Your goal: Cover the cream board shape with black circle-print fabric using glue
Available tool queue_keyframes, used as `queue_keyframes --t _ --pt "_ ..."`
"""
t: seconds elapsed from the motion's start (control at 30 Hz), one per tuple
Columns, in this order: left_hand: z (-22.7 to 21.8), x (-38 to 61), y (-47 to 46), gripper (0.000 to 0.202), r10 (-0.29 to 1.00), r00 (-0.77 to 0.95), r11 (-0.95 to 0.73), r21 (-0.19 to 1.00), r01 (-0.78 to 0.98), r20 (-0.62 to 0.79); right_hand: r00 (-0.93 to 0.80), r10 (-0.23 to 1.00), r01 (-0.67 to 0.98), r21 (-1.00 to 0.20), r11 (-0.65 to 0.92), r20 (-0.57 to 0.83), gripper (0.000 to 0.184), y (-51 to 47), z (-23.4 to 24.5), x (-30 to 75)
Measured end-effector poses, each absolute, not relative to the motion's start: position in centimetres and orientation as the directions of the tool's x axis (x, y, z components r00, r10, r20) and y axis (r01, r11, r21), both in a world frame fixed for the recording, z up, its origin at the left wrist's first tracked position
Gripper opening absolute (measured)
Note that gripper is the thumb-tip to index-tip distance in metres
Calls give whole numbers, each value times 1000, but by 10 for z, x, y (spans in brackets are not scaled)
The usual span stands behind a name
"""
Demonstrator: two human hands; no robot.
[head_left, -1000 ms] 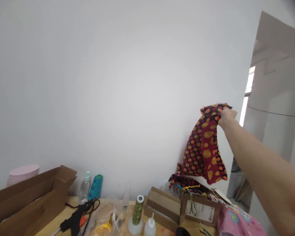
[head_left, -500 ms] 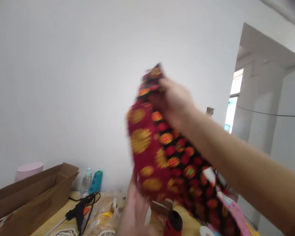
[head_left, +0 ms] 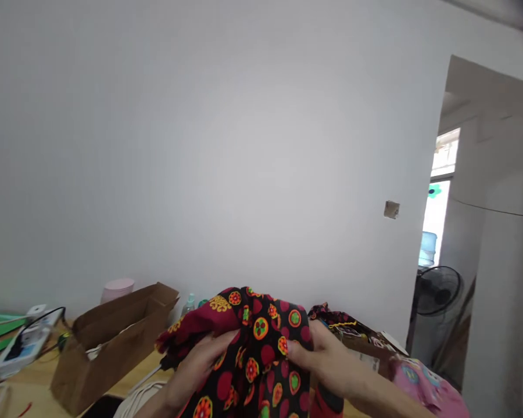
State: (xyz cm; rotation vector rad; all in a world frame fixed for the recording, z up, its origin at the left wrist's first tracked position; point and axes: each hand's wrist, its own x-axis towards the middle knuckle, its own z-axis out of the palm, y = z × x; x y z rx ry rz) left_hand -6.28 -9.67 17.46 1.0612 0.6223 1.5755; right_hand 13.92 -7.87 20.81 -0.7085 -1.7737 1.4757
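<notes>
A patterned cloth point(head_left: 261, 348), black with red, orange and green rounds, hangs between my hands low in the view. Its maroon part with yellow motifs point(head_left: 213, 316) lies folded over toward the left. My left hand point(head_left: 200, 363) reaches into the folds, gripping the cloth, and the fabric hides most of its fingers. On the right edge my right hand point(head_left: 318, 355) is closed on the cloth, thumb on the front face. Behind the cloth's lower right shows part of a red and black object point(head_left: 326, 403).
An open cardboard box point(head_left: 108, 342) stands left on the wooden table point(head_left: 37, 386), near a power strip point(head_left: 28, 342). A pink bundle point(head_left: 427, 383) and another box point(head_left: 368, 348) are right. A clear bottle point(head_left: 189, 303) stands by the wall. A fan point(head_left: 438, 290) is beyond the doorway.
The cloth has come down from in front of the wall to just over the table, its black side now mostly facing me. Both hands still hold it, and the view has turned left.
</notes>
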Motion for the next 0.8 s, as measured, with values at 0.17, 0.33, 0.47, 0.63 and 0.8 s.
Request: queue_keyframes --t 0.17,0.33,0.47,0.63,0.8 --pt "175 -96 -115 23 985 137 169 746 -644 -106 -326 922 -174 -972 157 207 28 -68 213 178" --pt "179 -117 -119 34 968 224 249 596 -764 -116 -213 934 -237 -943 235 286 27 -62 218 212" --pt "186 -107 -123 34 962 231 270 595 -757 -143 -291 933 -104 -976 189 212 37 -76 200 193" --pt "190 -89 -133 37 950 285 303 608 -733 -129 -505 790 -120 -935 335 348 83 -101 163 126" --pt "166 -100 -144 36 963 254 248 676 -693 -92 -577 762 -146 -955 260 295 76 -118 126 85"
